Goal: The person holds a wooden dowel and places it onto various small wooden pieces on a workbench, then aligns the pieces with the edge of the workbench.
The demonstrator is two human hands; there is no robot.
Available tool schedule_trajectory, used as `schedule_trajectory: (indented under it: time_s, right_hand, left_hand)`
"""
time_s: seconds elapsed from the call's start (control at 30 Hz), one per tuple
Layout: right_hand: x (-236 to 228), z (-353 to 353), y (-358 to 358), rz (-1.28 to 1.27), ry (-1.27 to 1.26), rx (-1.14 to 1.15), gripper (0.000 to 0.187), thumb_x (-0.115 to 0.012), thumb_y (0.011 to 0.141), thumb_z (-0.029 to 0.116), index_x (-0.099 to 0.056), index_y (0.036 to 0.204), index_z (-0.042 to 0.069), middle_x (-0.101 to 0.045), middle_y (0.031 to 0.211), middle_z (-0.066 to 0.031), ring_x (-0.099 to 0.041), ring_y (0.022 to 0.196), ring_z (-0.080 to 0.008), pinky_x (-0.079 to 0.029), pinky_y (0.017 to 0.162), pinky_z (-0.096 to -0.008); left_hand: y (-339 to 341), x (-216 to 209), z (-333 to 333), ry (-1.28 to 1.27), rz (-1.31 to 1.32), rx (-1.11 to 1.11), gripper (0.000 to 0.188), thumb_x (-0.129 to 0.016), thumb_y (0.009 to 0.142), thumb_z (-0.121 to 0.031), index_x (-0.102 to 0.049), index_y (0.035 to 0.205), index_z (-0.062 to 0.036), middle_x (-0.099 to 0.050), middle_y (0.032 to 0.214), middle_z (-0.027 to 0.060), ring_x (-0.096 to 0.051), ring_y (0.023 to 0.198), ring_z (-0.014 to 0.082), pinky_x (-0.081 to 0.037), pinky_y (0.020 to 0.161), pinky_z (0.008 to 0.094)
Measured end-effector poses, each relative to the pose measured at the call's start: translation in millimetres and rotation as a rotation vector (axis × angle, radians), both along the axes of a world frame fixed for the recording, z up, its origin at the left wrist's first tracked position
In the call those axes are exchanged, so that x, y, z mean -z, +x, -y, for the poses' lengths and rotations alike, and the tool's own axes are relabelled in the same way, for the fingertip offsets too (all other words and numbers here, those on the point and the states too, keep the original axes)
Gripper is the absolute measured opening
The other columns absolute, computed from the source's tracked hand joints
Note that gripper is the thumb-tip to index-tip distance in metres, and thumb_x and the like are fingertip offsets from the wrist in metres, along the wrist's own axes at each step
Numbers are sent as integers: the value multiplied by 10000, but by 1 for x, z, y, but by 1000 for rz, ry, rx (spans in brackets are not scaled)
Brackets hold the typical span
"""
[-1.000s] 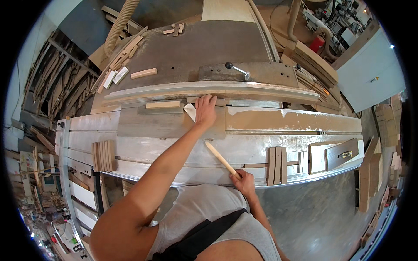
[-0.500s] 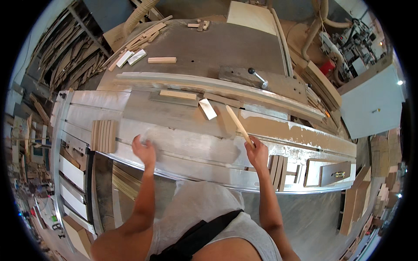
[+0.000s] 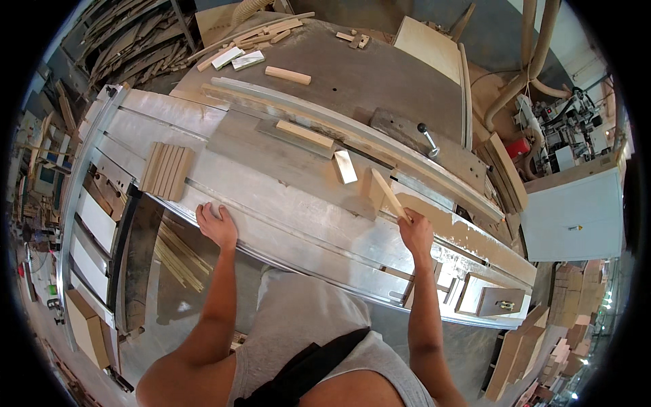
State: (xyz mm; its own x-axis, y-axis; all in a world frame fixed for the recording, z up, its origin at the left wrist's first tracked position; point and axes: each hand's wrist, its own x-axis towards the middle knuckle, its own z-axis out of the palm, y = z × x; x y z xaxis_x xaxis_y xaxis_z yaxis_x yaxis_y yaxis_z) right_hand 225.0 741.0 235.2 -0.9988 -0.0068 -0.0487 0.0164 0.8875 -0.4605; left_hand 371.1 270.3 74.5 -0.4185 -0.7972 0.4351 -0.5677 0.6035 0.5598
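Observation:
My right hand [image 3: 416, 234] grips the near end of a thin, pale wooden stick [image 3: 388, 195], which slants away over the metal table [image 3: 285, 210]. Just beyond the stick's far end lies a small block with a white top [image 3: 345, 167]. Farther back and to the left, a light wooden strip [image 3: 305, 134] lies along the fence. With fingers spread, my left hand [image 3: 218, 225] rests at the table's near edge and holds nothing. Close to it on the left is a row of brown wooden strips [image 3: 167, 171], side by side.
A long metal fence [image 3: 271, 102] runs across the machine table. Behind it are a black-knobbed lever [image 3: 428, 139], a wooden bar [image 3: 288, 75] and several loose offcuts [image 3: 271, 34]. At the right end sits a brown board [image 3: 500, 302]. A white cabinet [image 3: 573, 214] stands beyond.
The view has turned and shifted. My left hand has come down to the table's near edge, close to the brown strips. My right hand keeps hold of the wooden stick.

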Motion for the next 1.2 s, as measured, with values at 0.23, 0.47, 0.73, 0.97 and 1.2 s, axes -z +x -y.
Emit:
schedule_trajectory:
  time_s: [0.23, 0.47, 0.73, 0.97, 1.2]
  right_hand:
    - [6, 10, -7, -139, -21, 30, 267, -687, 872, 239, -746, 1118, 151, -724, 897, -199, -695, 842, -438, -559, 748, -522]
    - [4, 19, 12, -10, 104, 27, 334, -685, 881, 236, -729, 1207, 179, -731, 919, -206, -701, 841, -439, -562, 755, -536]
    - [12, 20, 35, -75, 2, 72, 345, -720, 868, 247, -733, 1205, 173, -734, 916, -211, -702, 844, -440, -560, 774, -532]
    - [12, 29, 16, -174, -3, 17, 355, -719, 862, 212, -720, 1210, 142, -734, 923, -206, -701, 838, -434, -563, 748, -515]
    - [12, 28, 10, -125, 39, 17, 340, -712, 866, 209, -719, 1203, 163, -733, 916, -201, -700, 834, -436, -561, 724, -534]
  left_hand:
    - [-2, -2, -3, 12, 27, -11, 414, -668, 915, -251, -594, 1257, -30, -508, 1421, 220, -453, 1343, 413, -364, 1111, 525]
    - [-3, -3, -3, 14, 29, -24, 412, -669, 911, -252, -596, 1252, -32, -508, 1420, 213, -453, 1345, 410, -361, 1112, 525]
    - [-2, -2, -1, 19, 35, -18, 414, -665, 910, -260, -598, 1253, -39, -505, 1427, 211, -449, 1351, 403, -366, 1107, 527]
    - [-4, -5, -2, -5, 46, -20, 405, -656, 911, -260, -601, 1248, -41, -519, 1412, 217, -474, 1327, 404, -380, 1091, 530]
    - [-1, 1, 1, -31, 42, 1, 405, -655, 908, -254, -602, 1238, -26, -519, 1400, 239, -476, 1311, 428, -386, 1084, 532]
